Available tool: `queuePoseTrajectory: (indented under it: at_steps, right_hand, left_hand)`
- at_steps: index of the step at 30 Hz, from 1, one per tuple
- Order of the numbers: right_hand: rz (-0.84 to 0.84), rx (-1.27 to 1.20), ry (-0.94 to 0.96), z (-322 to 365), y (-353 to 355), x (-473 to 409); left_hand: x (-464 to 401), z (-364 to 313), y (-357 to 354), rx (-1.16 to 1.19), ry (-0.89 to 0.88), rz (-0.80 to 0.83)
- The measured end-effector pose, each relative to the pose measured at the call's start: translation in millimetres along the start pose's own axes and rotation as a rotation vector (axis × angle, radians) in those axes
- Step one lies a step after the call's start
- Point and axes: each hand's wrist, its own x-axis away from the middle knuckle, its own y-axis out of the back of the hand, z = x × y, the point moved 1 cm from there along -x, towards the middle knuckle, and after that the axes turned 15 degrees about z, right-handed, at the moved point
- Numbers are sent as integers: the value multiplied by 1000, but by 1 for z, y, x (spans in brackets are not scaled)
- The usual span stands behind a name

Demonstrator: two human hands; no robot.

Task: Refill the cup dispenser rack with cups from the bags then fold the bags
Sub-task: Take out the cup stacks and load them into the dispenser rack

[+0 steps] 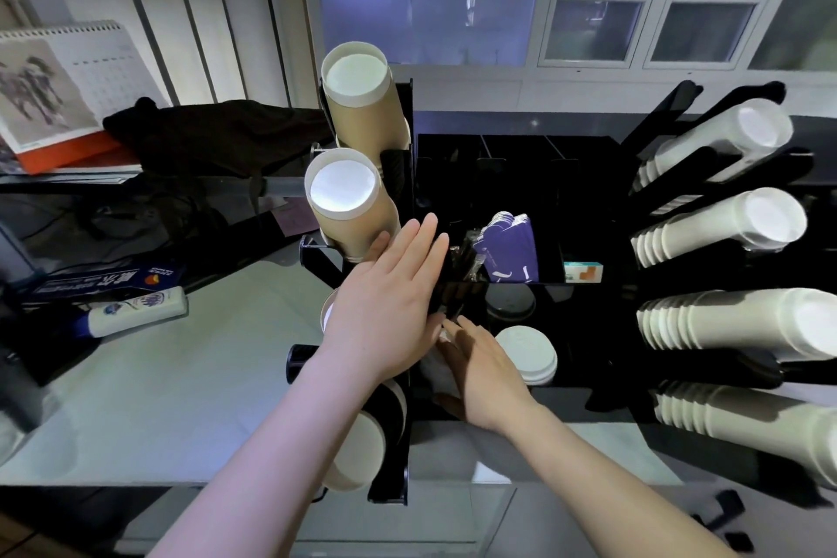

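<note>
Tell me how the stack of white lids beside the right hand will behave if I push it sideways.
The stack of white lids looks like thin plastic, so probably light and easy to slide. Several lids sit loosely nested, so a sideways push may shear the stack apart. Round rims suggest that spilled lids might roll.

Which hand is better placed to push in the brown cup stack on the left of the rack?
Probably the left hand: its straight fingers already reach beside the brown cup stack. The right hand sits lower, near the white lids.

left hand [389,304] flat with fingers straight, right hand [484,372] open just beneath it, both forearms reaching forward
</note>
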Motion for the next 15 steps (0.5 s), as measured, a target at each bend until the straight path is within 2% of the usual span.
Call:
queuePoseTrajectory:
  at_steps: [2, 5, 9, 12, 15]
  right_hand:
    - [-43, -30, 54, 1, 2, 11]
    - [-128, 50, 61, 3, -4, 26]
    - [23, 86, 13, 3, -12, 28]
    - [37, 113, -3, 5, -9, 27]
    - [-1, 21, 25, 3, -6, 34]
  left_hand:
    - [0, 0, 1, -11, 6, 9]
    - [0, -1, 2, -37, 12, 23]
    - [0, -2, 4, -40, 16, 35]
    - [0, -2, 5, -52, 15, 54]
    - [2, -2, 9, -44, 2, 62]
